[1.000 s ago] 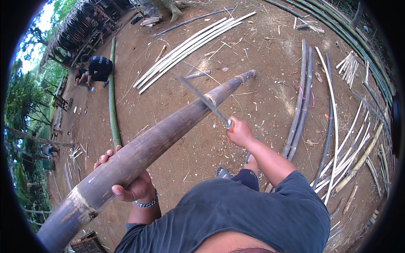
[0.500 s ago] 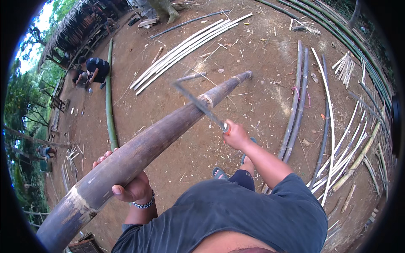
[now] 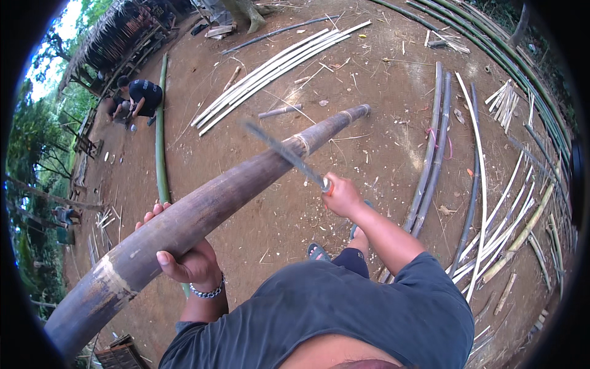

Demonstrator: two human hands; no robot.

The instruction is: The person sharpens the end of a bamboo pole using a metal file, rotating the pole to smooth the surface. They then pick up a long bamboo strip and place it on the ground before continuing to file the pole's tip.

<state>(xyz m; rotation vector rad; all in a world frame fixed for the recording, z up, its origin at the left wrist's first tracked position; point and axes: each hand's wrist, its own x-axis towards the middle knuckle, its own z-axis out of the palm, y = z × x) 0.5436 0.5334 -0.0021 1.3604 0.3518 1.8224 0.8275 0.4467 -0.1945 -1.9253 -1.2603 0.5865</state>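
Observation:
A thick dark brown bamboo pole (image 3: 209, 215) slants from the lower left up to the middle. My left hand (image 3: 195, 264) cups it from below, thumb on the near side and fingertips showing past the far side; a chain bracelet circles the wrist. In my right hand (image 3: 343, 197), closed round an orange-ended handle, is a machete (image 3: 284, 152). Its long grey blade, slightly blurred, crosses the pole just below a pale ringed joint (image 3: 301, 142); whether it touches the bark I cannot tell.
Pale split bamboo strips (image 3: 279, 67) lie ahead on the brown dirt. A green bamboo pole (image 3: 161, 135) stretches along the left, where a person (image 3: 144, 97) crouches. Dark poles (image 3: 433, 147) and more strips (image 3: 501, 230) lie to the right. A thatched shelter (image 3: 117, 43) stands far left.
The blade has shifted slightly in angle, its tip a little farther left. The left hand and the pole keep nearly the same place, with a small shift of the whole view.

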